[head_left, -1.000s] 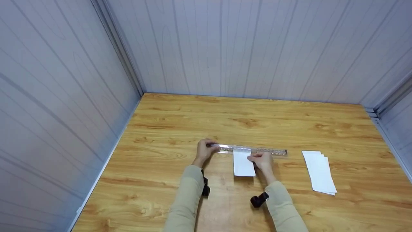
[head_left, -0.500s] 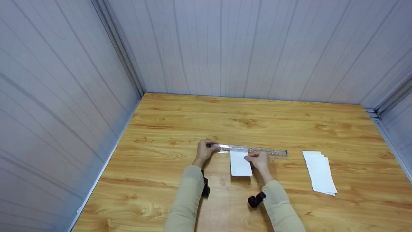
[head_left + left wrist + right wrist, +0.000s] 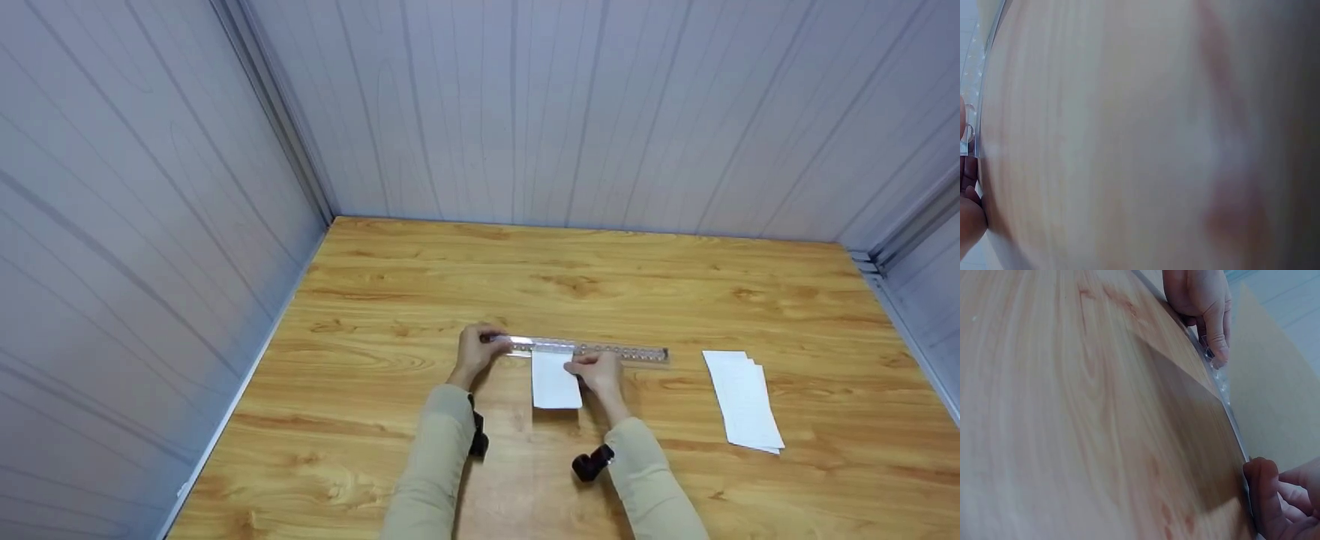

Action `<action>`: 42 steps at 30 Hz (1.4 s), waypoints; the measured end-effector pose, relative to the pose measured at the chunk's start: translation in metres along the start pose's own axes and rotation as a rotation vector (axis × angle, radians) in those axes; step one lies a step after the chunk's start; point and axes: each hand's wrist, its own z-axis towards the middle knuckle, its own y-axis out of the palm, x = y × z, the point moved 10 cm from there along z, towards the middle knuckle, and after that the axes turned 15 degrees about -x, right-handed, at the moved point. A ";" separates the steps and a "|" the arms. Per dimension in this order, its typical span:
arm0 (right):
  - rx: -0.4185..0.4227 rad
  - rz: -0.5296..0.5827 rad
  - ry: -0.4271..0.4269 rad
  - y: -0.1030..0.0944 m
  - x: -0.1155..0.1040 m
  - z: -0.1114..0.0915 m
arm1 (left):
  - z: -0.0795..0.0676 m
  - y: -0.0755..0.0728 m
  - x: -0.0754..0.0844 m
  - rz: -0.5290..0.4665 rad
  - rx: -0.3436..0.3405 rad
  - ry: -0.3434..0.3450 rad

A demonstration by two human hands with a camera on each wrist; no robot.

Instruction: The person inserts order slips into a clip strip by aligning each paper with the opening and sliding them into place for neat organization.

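Observation:
A long clear plastic strip with a row of round holes (image 3: pixel 630 352) lies crosswise on the wooden table in the head view. My left hand (image 3: pixel 477 351) pinches its left end between thumb and fingers. In the left wrist view, that end of the strip (image 3: pixel 971 84) shows at the left edge. A white paper sheet (image 3: pixel 556 381) reaches from the strip toward me, its top edge overlapping the strip. At the sheet's right edge, my right hand (image 3: pixel 600 373) grips it with thumb on top. The sheet (image 3: pixel 1275 382) stands raised off the table in the right wrist view, shadow beneath.
Several white paper sheets (image 3: pixel 746 401) lie in a loosely fanned stack to the right on the table (image 3: pixel 420 285). Pale panelled walls (image 3: pixel 480 112) rise behind the table and at both sides. Black wrist cameras (image 3: pixel 478 439) sit on both sleeves.
The right hand and the paper sheet have slid a little to the left along the strip. My left hand and the strip have stayed put.

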 end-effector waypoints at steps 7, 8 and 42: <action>-0.003 0.026 -0.012 0.004 -0.003 0.001 | 0.002 0.001 -0.004 -0.023 -0.006 0.010; 0.002 0.024 -0.011 0.005 -0.003 0.001 | 0.003 0.001 -0.008 -0.044 -0.009 0.003; -0.011 0.007 -0.043 0.024 -0.018 0.005 | 0.009 0.001 -0.041 -0.040 -0.002 -0.062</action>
